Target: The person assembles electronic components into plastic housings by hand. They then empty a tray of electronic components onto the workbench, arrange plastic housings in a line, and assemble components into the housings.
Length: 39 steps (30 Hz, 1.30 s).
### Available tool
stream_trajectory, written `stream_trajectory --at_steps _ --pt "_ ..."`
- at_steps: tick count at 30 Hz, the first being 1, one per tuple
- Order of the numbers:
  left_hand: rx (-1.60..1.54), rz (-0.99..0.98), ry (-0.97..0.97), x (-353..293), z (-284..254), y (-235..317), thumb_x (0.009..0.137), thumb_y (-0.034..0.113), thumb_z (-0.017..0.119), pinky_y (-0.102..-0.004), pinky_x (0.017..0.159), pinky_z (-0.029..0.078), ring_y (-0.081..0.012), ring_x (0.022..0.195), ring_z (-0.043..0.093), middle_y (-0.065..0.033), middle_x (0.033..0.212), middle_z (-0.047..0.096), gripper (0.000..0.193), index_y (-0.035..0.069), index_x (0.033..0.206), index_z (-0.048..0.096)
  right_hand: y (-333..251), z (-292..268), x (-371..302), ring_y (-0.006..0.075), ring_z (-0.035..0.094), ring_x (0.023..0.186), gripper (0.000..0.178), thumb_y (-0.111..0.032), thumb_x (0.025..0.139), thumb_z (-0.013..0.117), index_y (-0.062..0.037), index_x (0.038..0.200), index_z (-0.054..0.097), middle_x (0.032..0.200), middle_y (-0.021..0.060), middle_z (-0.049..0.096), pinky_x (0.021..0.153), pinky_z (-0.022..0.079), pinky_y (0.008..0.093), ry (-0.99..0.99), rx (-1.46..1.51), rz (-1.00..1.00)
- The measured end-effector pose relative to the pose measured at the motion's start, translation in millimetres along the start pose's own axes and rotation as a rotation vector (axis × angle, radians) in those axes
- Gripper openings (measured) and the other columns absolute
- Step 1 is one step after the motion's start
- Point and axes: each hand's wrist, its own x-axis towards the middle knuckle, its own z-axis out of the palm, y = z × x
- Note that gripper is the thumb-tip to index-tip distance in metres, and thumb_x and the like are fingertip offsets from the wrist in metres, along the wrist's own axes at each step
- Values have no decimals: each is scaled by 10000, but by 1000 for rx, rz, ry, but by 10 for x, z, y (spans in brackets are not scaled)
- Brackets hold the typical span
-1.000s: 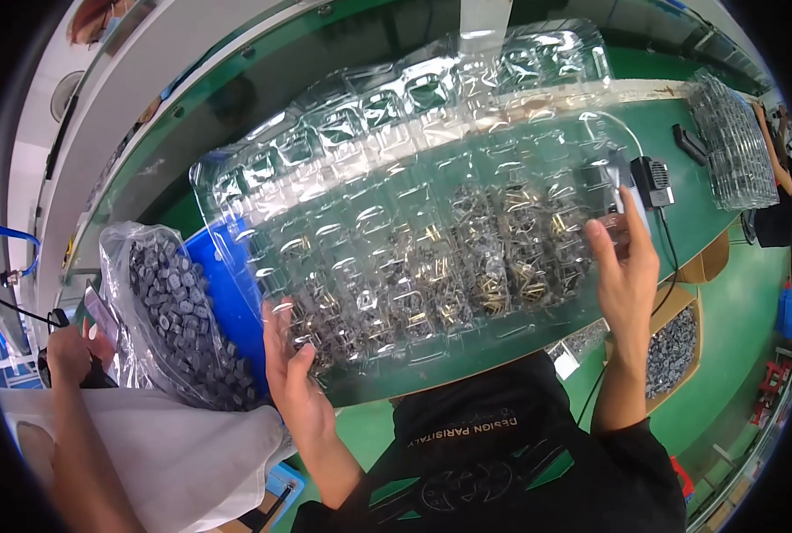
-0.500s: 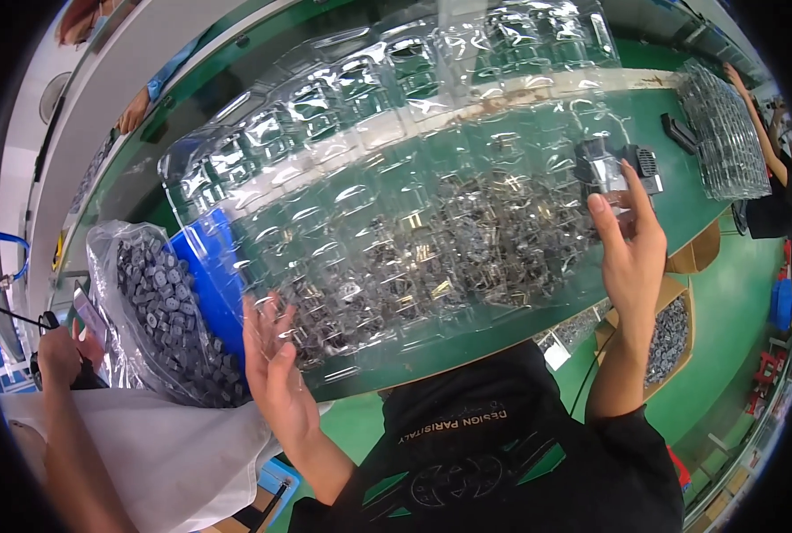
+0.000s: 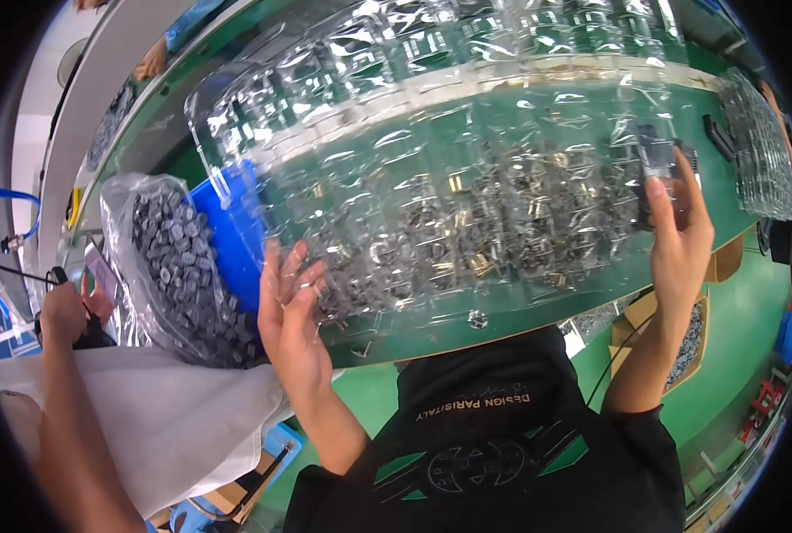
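My left hand [image 3: 300, 329] and my right hand [image 3: 683, 240] grip a wide, clear plastic blister tray [image 3: 360, 64] by its left and right ends. The tray has rows of moulded pockets and is held tilted above the green table [image 3: 396, 348]. Through the plastic shows a heap of small clear and metallic parts [image 3: 538, 222], some brass-coloured. A dark grey device [image 3: 649, 160] sits partly behind the tray, beside my right fingers. Glare hides whether anything lies in the pockets.
A clear bag of grey plastic pieces [image 3: 175, 240] leans by a blue bin [image 3: 240, 258] at left. A co-worker's arm [image 3: 67, 355] is beside it. Stacked clear trays [image 3: 762, 155] and a black tool [image 3: 719, 139] lie at far right. An open cardboard box [image 3: 696, 360] stands below the table's right edge.
The view has shifted, moving the scene rightward and slightly up in the picture. Both hands keep hold of the tray. A few loose parts now show at the table's near edge.
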Motion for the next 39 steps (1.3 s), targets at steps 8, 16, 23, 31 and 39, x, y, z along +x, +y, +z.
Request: stream_trajectory --at_steps 8,16,23,31,39 --pt "6 6 -9 -17 -32 64 862 117 515 -313 912 437 -243 1079 568 -242 1366 470 655 -58 1450 287 -57 34 3 61 478 704 490 -255 900 671 16 1289 548 871 20 607 624 386 197 16 -5 -9" --pt "-56 32 -33 0 -129 297 817 131 560 -242 705 445 -174 905 582 -211 1306 523 704 -60 1443 304 -112 -146 55 65 521 764 472 -222 941 613 0 1343 504 956 53 637 629 418 194 -21 16 -12" --pt "-69 99 -18 -18 -74 390 804 131 555 -223 654 433 -140 810 557 -205 1233 558 702 -61 1437 319 -173 -173 95 73 541 748 457 -196 939 612 14 1331 508 965 75 649 629 426 195 86 73 -135" --pt "-82 114 20 -33 -49 364 831 107 549 -222 650 425 -119 790 534 -193 1205 570 645 -51 1424 352 -213 -173 112 46 490 703 526 -189 867 707 48 1299 525 862 5 599 623 401 185 9 86 -82" --pt "-101 89 15 -116 -6 315 824 131 573 -203 620 425 -111 768 546 -163 1167 584 657 -36 1424 364 -33 -201 46 39 438 610 533 -173 846 711 57 1289 527 770 -2 586 545 370 207 60 54 -135"
